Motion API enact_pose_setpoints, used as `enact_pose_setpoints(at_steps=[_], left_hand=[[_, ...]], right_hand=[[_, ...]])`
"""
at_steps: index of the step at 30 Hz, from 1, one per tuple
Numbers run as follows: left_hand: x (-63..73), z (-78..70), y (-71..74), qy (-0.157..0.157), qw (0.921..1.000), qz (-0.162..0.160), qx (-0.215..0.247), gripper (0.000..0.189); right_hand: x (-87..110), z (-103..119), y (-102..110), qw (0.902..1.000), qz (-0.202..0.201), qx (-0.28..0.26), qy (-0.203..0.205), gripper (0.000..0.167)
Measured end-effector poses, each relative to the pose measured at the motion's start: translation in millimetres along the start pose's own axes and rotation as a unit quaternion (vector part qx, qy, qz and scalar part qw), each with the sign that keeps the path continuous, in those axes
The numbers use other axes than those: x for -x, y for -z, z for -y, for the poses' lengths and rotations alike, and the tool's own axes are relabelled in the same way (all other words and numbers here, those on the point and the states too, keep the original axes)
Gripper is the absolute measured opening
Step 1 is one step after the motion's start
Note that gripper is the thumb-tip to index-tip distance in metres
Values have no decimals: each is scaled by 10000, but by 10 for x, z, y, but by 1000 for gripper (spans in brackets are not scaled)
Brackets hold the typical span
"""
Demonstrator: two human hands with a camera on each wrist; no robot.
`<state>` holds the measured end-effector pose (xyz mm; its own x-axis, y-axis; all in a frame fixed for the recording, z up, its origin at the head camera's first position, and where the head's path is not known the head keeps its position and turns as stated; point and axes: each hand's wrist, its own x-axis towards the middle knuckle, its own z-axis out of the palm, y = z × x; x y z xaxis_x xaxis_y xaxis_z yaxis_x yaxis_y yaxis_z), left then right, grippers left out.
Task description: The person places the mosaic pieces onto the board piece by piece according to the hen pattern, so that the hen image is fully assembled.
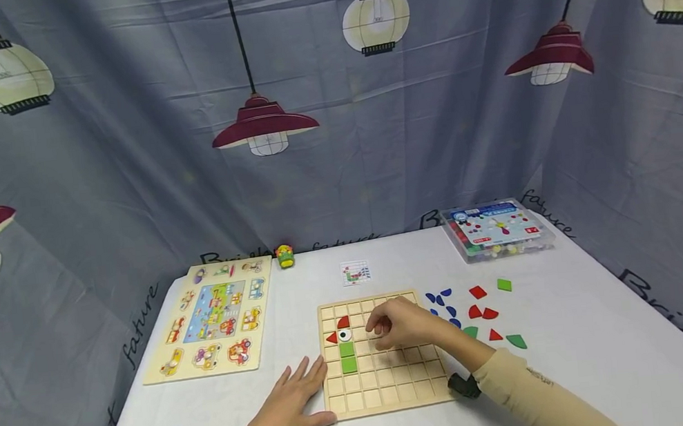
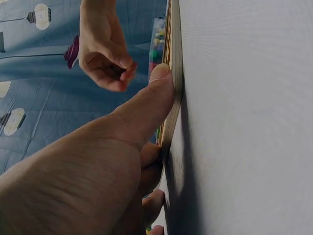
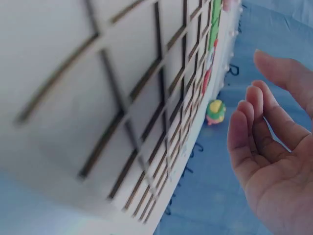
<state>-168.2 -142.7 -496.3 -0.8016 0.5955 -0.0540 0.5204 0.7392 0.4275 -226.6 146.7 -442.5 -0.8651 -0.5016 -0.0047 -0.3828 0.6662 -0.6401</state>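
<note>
A wooden grid board lies on the white table in front of me. On its upper left squares sit a red quarter-circle piece, a red triangle, a round eye piece and two green squares. My left hand rests against the board's left edge with fingers spread; in the left wrist view its thumb touches the rim. Over the middle of the board hovers my right hand. Its fingers are loosely bent, and the right wrist view shows nothing between thumb and fingers.
Blue pieces, red pieces and green pieces lie right of the board. Behind it are a picture card and a small toy figure. A picture puzzle lies left, a clear plastic box back right.
</note>
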Motion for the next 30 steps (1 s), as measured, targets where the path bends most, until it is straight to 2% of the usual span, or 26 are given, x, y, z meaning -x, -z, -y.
enact_pose_setpoints(at_steps=[6,12,18,30], left_hand=[[0,5,-2,-65,10000,-53,-9,90],[9,1,4,-114,9999,-68,71,91],[11,11,1,-68,9999,21,128,91],[7,32,-2,-55,9998,2,166,90]], right_hand=[[229,-193,75,9995,-133,-172,-209,21],[592,-439,237,9971,-221,-473,-556,26],[938,-707,412,9933,-458,-436,-965,29],[1460,-1144,679,9766,-757,-453,-1963,35]])
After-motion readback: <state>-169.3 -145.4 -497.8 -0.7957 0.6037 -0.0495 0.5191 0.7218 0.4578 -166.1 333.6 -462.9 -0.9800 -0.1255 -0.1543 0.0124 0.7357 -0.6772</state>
